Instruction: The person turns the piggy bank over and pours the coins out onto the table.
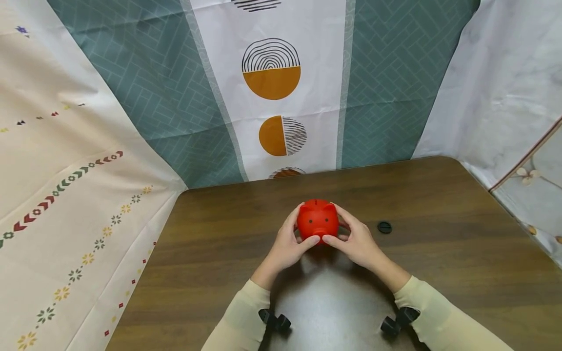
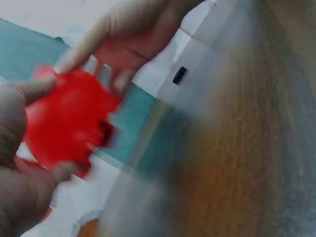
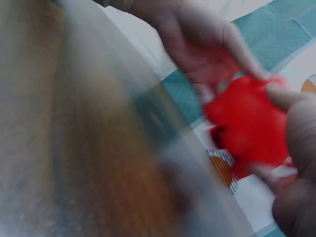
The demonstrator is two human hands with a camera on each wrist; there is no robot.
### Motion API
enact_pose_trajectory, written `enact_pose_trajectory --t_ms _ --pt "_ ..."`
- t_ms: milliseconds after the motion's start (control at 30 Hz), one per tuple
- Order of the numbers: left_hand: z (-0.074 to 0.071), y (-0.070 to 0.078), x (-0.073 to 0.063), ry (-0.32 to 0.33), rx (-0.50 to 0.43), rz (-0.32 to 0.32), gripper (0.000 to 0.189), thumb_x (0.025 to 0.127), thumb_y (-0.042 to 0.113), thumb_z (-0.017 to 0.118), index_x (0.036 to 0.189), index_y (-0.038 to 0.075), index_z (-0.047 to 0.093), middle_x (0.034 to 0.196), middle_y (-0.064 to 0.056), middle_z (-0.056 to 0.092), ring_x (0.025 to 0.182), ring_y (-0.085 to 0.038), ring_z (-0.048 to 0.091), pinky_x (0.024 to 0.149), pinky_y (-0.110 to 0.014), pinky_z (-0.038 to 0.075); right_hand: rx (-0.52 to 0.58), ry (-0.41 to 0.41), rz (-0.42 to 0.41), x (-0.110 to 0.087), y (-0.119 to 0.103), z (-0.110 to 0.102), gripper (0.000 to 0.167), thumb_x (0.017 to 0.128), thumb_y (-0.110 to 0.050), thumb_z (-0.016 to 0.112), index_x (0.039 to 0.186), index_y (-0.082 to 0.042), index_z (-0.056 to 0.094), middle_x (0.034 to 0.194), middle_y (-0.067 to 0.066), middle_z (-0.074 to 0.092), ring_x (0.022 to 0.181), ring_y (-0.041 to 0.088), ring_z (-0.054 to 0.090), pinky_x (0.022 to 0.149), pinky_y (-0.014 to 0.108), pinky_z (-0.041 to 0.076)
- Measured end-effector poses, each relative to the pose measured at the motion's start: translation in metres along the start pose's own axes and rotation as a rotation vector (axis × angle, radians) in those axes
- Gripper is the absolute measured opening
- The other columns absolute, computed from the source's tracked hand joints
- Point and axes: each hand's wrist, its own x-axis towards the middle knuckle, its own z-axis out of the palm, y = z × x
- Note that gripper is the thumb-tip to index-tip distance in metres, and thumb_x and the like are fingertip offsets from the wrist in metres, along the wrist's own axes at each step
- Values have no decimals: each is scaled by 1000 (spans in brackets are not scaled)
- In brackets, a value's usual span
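Left hand (image 1: 285, 247) partly open, fingers curved round one side of red piggy bank (image 1: 318, 218); right hand (image 1: 359, 244) likewise on other side, thumb tips just apart near snout. Piggy bank held above bench (image 1: 210, 273), black disc (image 1: 384, 227) near right hand.

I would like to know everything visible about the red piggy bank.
The red piggy bank is rounded, smooth and plastic-looking, with two dark eyes, small ears, a snout and a dark slot-like mark on top. It faces the person, held between the left hand and right hand, thumbs near the snout, apparently raised above the brown table. The blurred wrist views show a dark patch underneath; I cannot tell what it is.
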Motion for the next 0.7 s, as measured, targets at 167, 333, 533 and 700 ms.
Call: enact_pose_trajectory --t_ms 167,333,533,700 --pt "2 -9 2 31 3 32 84 84 14 75 152 19 26 153 -4 28 128 -28 45 89 -43 52 3 14 -34 1 -1 -1 80 81 -25 79 149 -22 36 148 4 40 123 35 50 77 39 57" --pt "0 0 -3 -7 -6 -88 82 87 16 72 153 13 24 145 -6 38 120 -28 51 83 -42 55 63 -37 90 -1 5 2 79 82 -31 78 148 -22 36 143 7 46 122 39 51 75 33 57" --pt "-1 11 -4 -23 1 -96 82 87 14 71 152 9 23 145 -11 38 121 -31 50 85 -42 54 70 -40 111 -1 4 3 80 81 -33 78 148 -22 35 141 8 47 122 38 50 75 31 57" --pt "0 6 -1 -6 12 -8 82 86 12 73 152 9 24 149 -11 33 124 -31 48 88 -42 53 8 -10 23 -1 1 0 80 82 -29 78 149 -23 35 145 7 44 121 36 52 76 34 57"
